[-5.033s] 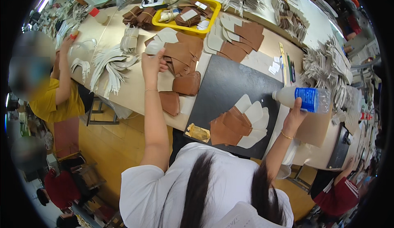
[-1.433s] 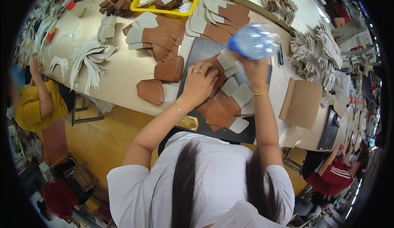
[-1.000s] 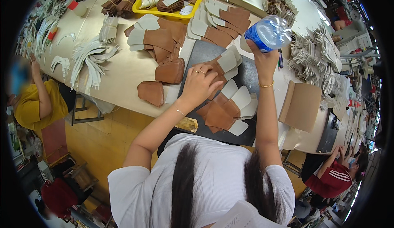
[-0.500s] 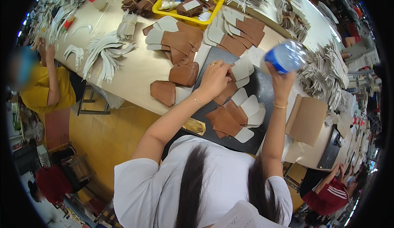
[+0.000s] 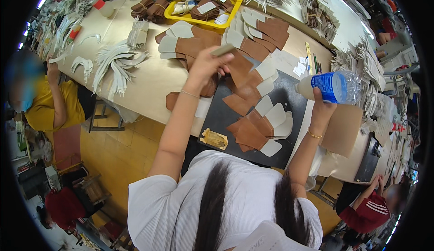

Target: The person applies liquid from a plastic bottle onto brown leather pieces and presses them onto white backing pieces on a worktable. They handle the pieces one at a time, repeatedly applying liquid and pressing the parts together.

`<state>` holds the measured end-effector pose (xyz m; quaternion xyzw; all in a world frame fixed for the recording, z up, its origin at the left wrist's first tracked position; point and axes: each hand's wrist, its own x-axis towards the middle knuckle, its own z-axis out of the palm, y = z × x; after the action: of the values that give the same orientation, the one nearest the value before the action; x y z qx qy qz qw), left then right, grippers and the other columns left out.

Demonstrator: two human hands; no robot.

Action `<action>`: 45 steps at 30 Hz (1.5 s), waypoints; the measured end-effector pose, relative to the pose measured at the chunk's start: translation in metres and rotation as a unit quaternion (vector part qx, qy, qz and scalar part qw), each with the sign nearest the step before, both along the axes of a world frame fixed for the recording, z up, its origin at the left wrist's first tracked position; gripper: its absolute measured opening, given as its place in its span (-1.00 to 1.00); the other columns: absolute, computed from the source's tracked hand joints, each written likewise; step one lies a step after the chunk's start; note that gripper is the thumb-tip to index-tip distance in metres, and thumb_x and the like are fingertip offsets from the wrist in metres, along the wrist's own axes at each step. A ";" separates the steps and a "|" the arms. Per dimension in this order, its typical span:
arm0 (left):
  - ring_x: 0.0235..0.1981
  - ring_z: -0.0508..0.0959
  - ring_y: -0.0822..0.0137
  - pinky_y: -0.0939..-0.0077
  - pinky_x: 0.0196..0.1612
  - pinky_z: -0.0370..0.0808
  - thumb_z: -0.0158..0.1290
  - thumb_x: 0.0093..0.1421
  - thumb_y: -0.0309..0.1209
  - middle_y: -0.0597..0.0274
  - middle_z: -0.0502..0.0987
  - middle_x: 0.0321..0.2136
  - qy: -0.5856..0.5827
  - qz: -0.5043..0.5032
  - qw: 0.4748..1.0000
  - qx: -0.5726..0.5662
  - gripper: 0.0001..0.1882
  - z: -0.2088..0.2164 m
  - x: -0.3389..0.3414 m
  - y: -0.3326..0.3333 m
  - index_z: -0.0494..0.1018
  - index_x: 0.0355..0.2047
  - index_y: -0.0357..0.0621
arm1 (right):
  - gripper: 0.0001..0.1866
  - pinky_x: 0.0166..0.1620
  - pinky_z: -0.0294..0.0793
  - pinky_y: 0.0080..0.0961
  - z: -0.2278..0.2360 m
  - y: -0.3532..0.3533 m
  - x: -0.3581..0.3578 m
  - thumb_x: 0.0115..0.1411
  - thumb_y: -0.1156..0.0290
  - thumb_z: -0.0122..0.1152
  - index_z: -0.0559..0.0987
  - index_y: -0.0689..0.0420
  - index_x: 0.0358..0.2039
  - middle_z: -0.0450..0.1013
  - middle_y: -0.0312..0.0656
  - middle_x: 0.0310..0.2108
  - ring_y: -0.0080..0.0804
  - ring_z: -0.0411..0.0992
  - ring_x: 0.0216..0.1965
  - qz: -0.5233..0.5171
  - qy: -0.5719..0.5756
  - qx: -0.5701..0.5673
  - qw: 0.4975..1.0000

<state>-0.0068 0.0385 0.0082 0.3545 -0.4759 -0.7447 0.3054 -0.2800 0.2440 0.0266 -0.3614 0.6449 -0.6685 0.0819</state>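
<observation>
My left hand (image 5: 209,66) is raised over the far left part of the black board (image 5: 212,115). It pinches a brown leather piece (image 5: 242,70) by its pale end. Below it, a fanned group of brown leather pieces with pale ends (image 5: 246,92) lies on the board, and a second such fan (image 5: 253,131) is nearer to me. My right hand (image 5: 322,110) is wrapped round a clear plastic bottle with a blue label (image 5: 333,87), held nearly sideways off the board's right edge.
Further stacks of brown and pale pieces (image 5: 192,43) lie beyond the board, with a yellow tray (image 5: 239,0) behind. White strips (image 5: 118,63) lie left. A yellowish block (image 5: 213,139) sits at the board's near-left corner. People work on both sides.
My left hand has lifted a leather piece off the far fan and moved left and away from me. My right hand has carried the bottle right and nearer, tipping it more sideways.
</observation>
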 end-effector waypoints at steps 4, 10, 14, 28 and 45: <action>-0.63 0.56 0.46 0.63 -0.60 0.49 0.27 0.11 -0.26 0.23 0.55 -0.51 -0.032 0.138 0.989 0.042 -0.67 -0.001 0.030 -0.041 0.48 -0.29 -0.27 | -0.39 0.04 0.41 -0.46 -0.005 0.005 0.001 -0.05 0.51 0.49 0.42 0.33 0.02 0.43 -0.14 -0.07 -0.41 0.42 -0.08 -0.002 -0.009 0.014 1.000; -0.87 0.32 0.51 0.64 -0.82 0.20 0.21 0.10 0.03 0.31 0.40 -0.82 -0.260 0.146 0.954 0.015 -0.52 -0.004 0.066 -0.078 0.48 -0.56 -0.19 | -0.39 0.06 0.40 -0.46 -0.002 0.006 0.005 -0.04 0.50 0.49 0.43 0.32 0.02 0.44 -0.15 -0.06 -0.42 0.42 -0.07 0.013 -0.023 0.002 1.000; -0.89 0.25 0.54 0.65 -0.81 0.11 0.17 0.08 0.15 0.34 0.34 -0.86 -0.328 0.198 0.922 -0.050 -0.40 0.001 0.069 -0.066 0.44 -0.69 -0.18 | -0.39 0.05 0.41 -0.47 0.001 0.011 0.007 -0.05 0.50 0.50 0.44 0.31 0.01 0.45 -0.16 -0.08 -0.42 0.44 -0.09 0.009 -0.028 -0.001 1.000; 0.27 0.21 0.01 0.06 0.31 0.09 0.09 0.19 -0.21 -0.07 0.24 0.21 -0.347 -0.086 0.716 -0.600 -0.42 -0.052 -0.040 0.105 0.31 0.14 -0.29 | -0.45 -0.22 0.52 -0.44 -0.005 -0.065 0.061 -0.12 0.31 0.54 0.52 0.28 -0.15 0.57 -0.02 -0.27 -0.26 0.58 -0.28 0.191 0.144 0.126 0.963; 0.25 0.23 0.03 0.05 0.30 0.11 0.08 0.18 -0.21 -0.04 0.28 0.19 -0.333 -0.081 0.718 -0.606 -0.45 -0.050 -0.035 0.107 0.33 0.11 -0.25 | -0.29 -0.29 0.53 -0.38 -0.002 -0.092 0.064 -0.15 0.10 0.55 0.48 0.15 -0.02 0.58 -0.04 -0.36 -0.16 0.58 -0.33 0.182 0.212 0.173 0.944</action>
<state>-0.0418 0.1451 -0.0417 0.2786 -0.9233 -0.1531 0.2156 -0.2161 0.1521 0.0250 -0.5862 0.6763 -0.4282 0.1252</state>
